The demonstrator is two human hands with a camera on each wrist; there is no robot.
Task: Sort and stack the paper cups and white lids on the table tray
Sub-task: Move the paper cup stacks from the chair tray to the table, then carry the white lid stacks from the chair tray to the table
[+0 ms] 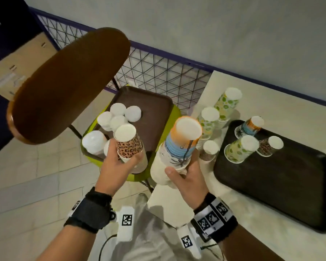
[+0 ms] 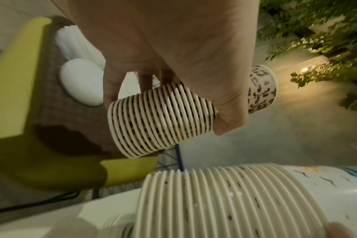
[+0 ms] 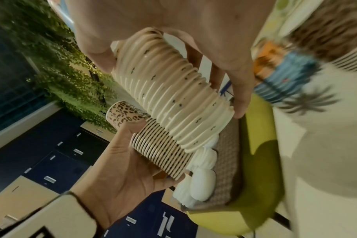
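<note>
From the head camera: my left hand (image 1: 119, 166) is wrapped round a stack of leopard cups (image 1: 129, 146), bottoms up, over the near edge of the brown tray (image 1: 152, 117) that sits on the green chair (image 1: 134, 176). My right hand (image 1: 186, 178) is clamped on a taller stack of beach cups (image 1: 179, 146), also upside down, just beside the near-left corner of the white table (image 1: 271, 113). White lids (image 1: 120, 114) are bunched at the left side of the brown tray. On the table the black tray (image 1: 280, 185) carries three upturned cups at its far-left corner, and two green leaf stacks (image 1: 227, 103) stand on the table past that tray's far edge.

Left wrist view: thumb and fingers (image 2: 228, 122) curl round the ribbed rims of the leopard stack, one white lid lying on the brown tray behind it. The beach stack fills the bottom of the picture.

Right wrist view: my right fingers (image 3: 242, 90) pinch the rims of the beach stack, and it touches the leopard stack held in my left palm below. Lids line the tray edge underneath.
</note>
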